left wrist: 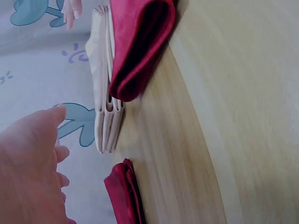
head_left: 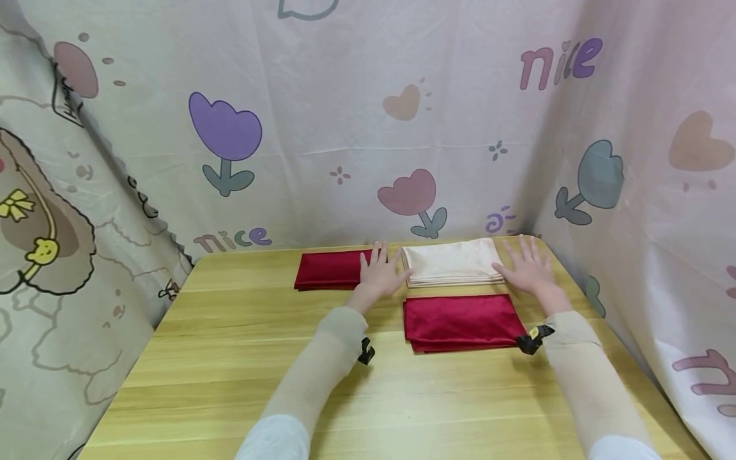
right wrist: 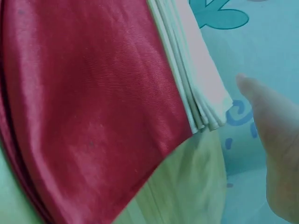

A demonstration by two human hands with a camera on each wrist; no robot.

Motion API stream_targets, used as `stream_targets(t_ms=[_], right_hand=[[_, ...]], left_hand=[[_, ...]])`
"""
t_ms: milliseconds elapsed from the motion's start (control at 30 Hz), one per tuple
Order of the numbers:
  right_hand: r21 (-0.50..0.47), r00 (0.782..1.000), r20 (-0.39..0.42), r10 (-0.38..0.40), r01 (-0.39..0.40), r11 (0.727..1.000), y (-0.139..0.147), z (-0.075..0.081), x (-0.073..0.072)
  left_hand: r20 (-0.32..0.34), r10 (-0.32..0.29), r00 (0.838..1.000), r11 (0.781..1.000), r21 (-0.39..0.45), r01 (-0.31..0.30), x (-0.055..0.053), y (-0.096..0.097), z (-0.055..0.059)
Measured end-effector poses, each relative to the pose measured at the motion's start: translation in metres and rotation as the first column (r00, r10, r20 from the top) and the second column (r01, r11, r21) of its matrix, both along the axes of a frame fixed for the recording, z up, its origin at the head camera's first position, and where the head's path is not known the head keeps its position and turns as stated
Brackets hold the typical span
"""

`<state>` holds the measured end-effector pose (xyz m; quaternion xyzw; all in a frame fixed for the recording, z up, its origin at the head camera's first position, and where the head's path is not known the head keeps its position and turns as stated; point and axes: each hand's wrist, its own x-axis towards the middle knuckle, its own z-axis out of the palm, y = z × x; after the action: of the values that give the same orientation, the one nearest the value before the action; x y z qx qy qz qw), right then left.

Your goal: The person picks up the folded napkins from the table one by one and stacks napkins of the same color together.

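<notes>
A folded cream satin cloth [head_left: 451, 263] lies at the far side of the table between the two hands. My left hand [head_left: 381, 275], fingers spread, is by its left edge and in front of the right end of a folded red cloth [head_left: 329, 269]. On the other side, my right hand [head_left: 529, 271] spreads its fingers beside the cream cloth's right edge, its thumb near the corner. Nearer to me lies a second folded red cloth [head_left: 462, 322]. The left wrist view shows the layered folds of the cream cloth [left wrist: 105, 130]. Whether either hand touches cloth, I cannot tell.
The wooden table [head_left: 230, 358] ends at a patterned curtain [head_left: 322, 128] behind, with more curtain hanging along both sides. A small black device [head_left: 535, 339] is strapped to the right wrist, and another [head_left: 366, 351] to the left.
</notes>
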<state>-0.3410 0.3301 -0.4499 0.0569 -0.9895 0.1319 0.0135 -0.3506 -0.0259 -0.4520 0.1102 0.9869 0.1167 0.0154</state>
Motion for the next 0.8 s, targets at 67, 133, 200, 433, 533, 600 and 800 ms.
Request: stream_targets(t_ms=[67, 133, 200, 433, 533, 600, 800], right_hand=[[0.005, 1.0, -0.004, 0.0, 0.001, 1.0, 0.0, 0.002, 0.004], [0.004, 1.0, -0.007, 0.004, -0.004, 1.0, 0.0, 0.005, 0.007], [-0.002, 1.0, -0.009, 0.007, -0.007, 1.0, -0.001, 0.007, 0.011], [-0.057, 1.0, -0.025, -0.003, 0.002, 0.998, -0.006, 0.018, 0.027], [-0.072, 1.0, -0.011, -0.001, 0.0, 0.997, -0.006, 0.023, 0.032], [-0.082, 1.0, 0.008, -0.001, 0.001, 0.997, -0.006, 0.025, 0.035], [-0.141, 0.998, 0.06, 0.004, 0.004, 0.99, -0.002, 0.028, 0.044]], left_hand=[[-0.003, -0.002, 1.0, 1.0, 0.007, 0.002, 0.002, 0.0, 0.001], [-0.009, 0.0, 1.0, 1.0, 0.014, 0.0, 0.005, 0.0, 0.003], [-0.014, 0.004, 1.0, 1.0, 0.028, -0.003, 0.008, 0.0, 0.004], [0.012, 0.01, 1.0, 0.996, 0.09, -0.011, 0.02, -0.003, 0.009], [0.031, 0.005, 0.999, 0.989, 0.15, -0.01, 0.026, -0.005, 0.013], [0.044, 0.003, 0.999, 0.982, 0.191, -0.012, 0.031, -0.006, 0.014], [0.08, 0.006, 0.997, 0.939, 0.343, -0.033, 0.041, -0.01, 0.017]])
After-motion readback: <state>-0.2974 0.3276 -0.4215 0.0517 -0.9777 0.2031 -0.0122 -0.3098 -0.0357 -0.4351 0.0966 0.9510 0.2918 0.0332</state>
